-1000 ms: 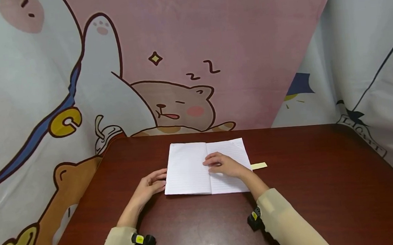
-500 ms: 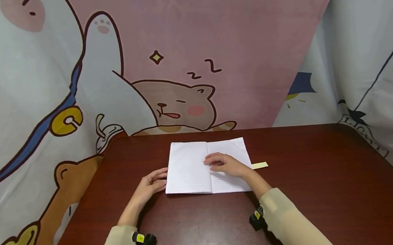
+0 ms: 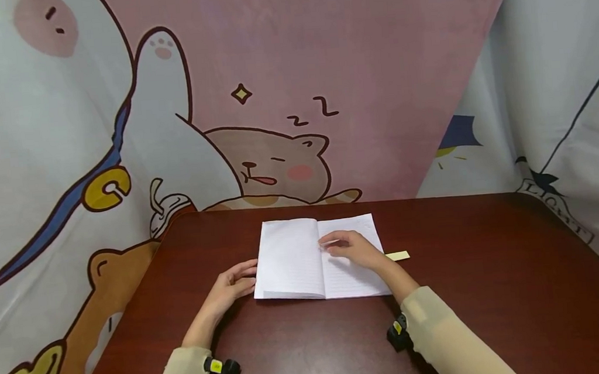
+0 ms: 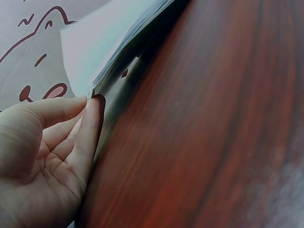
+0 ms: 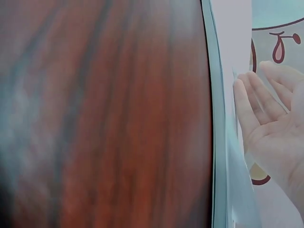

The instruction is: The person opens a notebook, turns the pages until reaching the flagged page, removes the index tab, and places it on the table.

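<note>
An open notebook (image 3: 288, 258) with lined white pages lies on the brown table. At its left edge is my left hand (image 3: 229, 287); in the left wrist view the thumb and a finger of this hand (image 4: 52, 156) pinch the corner of the notebook (image 4: 102, 45), which is lifted off the table there. Over the right page, just right of the fold, is my right hand (image 3: 356, 249), its fingers extended to the left. In the right wrist view the fingers of this hand (image 5: 273, 118) are fairly straight beside the page, and nothing is held.
A pale yellow strip (image 3: 398, 255) sticks out from the notebook's right side. The table (image 3: 312, 344) stretches around the notebook, and a printed cartoon curtain (image 3: 376, 87) hangs behind it. Both wrists carry small black cameras.
My right hand has shifted slightly right, away from the fold. The lower edge of the left page now shows a small gap between sheets. My left hand keeps its place at the edge.
</note>
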Demonstrator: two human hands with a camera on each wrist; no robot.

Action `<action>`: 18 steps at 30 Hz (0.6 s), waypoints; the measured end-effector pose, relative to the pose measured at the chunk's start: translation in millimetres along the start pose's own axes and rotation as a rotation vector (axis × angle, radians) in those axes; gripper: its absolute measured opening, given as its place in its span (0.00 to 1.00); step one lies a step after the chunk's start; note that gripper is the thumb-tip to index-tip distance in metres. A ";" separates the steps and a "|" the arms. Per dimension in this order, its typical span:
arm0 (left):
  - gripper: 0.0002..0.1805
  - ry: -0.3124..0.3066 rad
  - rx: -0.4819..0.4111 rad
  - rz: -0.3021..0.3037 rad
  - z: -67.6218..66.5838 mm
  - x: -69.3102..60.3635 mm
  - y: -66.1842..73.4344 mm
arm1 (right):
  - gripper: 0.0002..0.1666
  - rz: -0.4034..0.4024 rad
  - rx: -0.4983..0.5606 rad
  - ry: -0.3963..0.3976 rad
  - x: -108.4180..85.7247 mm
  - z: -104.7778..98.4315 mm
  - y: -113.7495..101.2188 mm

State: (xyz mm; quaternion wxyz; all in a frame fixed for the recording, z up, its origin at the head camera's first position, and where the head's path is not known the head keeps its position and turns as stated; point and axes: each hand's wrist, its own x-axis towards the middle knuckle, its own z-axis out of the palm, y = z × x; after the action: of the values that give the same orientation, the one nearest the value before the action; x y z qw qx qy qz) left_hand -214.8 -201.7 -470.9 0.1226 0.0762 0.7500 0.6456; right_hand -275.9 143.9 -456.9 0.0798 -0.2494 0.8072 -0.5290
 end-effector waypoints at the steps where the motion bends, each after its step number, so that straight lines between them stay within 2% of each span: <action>1: 0.29 0.000 0.002 0.001 0.1 -0.3 -0.3 | 0.18 0.001 -0.004 0.008 -0.3 -1.0 0.5; 10: 0.28 0.008 0.001 -0.009 1.8 0.1 -4.7 | 0.17 -0.039 0.003 0.044 -2.4 -11.5 2.2; 18: 0.28 0.013 0.007 0.008 1.2 -0.1 -2.3 | 0.16 -0.019 -0.027 0.091 -2.9 -20.3 0.3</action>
State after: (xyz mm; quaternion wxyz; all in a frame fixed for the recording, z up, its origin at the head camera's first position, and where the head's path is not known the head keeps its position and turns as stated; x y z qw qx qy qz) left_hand -214.3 -200.9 -473.3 0.1148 0.0753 0.7526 0.6440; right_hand -281.6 161.9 -448.9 0.0347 -0.2338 0.8147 -0.5295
